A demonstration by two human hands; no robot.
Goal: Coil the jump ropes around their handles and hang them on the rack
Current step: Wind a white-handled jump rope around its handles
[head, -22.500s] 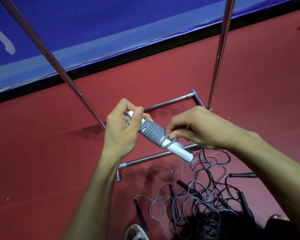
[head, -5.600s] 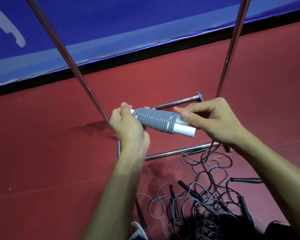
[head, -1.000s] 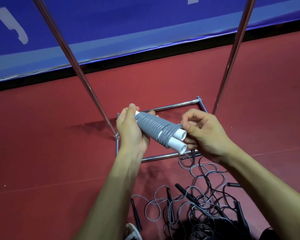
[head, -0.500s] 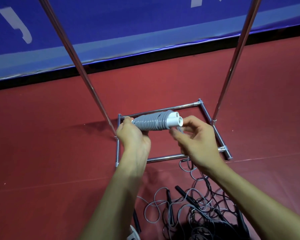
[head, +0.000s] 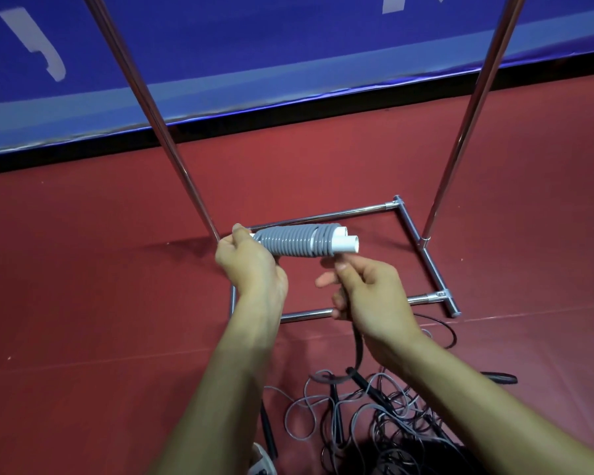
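Note:
A jump rope (head: pixel 288 243) with grey cord wound tightly round its two white handles (head: pixel 347 246) lies level in the air above the rack's base. My left hand (head: pixel 251 269) grips its left end. My right hand (head: pixel 367 296) is just under the right end, thumb tip touching the underside of the coil, forefinger pointing left, the other fingers loosely curled. The chrome rack (head: pixel 408 228) stands on the red floor beyond the hands, with a left upright (head: pixel 144 97) and a right upright (head: pixel 474 97) rising out of view. Its top is hidden.
A tangled pile of grey ropes (head: pixel 374 423) with black handles (head: pixel 268 437) lies on the red floor below my arms. A blue banner wall (head: pixel 288 46) runs behind the rack. The tip of a shoe (head: pixel 261 466) shows at the bottom edge.
The coiled rope has been turned level and lifted slightly. My right hand has come off the handle ends and dropped just beneath them. The view has tilted up a little.

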